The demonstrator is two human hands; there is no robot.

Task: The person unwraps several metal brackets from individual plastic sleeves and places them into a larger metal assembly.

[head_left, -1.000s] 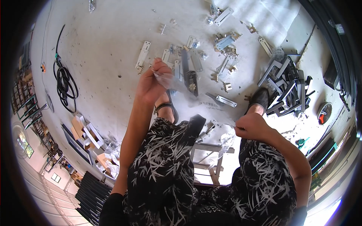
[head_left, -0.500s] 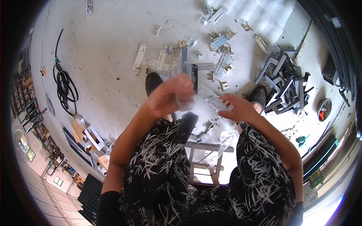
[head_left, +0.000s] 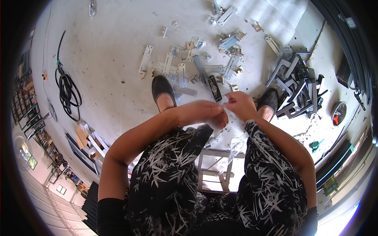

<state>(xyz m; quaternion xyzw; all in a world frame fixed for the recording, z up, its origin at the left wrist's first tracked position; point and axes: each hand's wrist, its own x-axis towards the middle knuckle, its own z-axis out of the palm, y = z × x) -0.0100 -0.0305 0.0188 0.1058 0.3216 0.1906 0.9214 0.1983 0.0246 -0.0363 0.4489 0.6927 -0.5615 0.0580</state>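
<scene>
My left hand (head_left: 204, 111) is bent inward above the floor between my knees, its fingers curled together. Just right of it, nearly touching, my right hand (head_left: 241, 105) has thumb and fingers pinched. Whatever they hold, if anything, is too small or hidden to make out. Beyond the hands a black oblong part with metal inside (head_left: 214, 88) lies on the floor. Close to it rests a grey flat bar (head_left: 200, 70). Left of those lie slotted silver metal plates (head_left: 182, 74).
A pile of black angled handles (head_left: 301, 84) lies beyond my right shoe (head_left: 268, 98). My left shoe (head_left: 161, 87) stands near more metal plates. A coiled black cable (head_left: 69, 92) is at far left. A round dish with an orange item (head_left: 338, 115) sits at right.
My left hand has moved right and lowered toward my right hand, whose spread fingers have closed. The clear plastic seen between them no longer shows. The grey bar and black part lie at different angles.
</scene>
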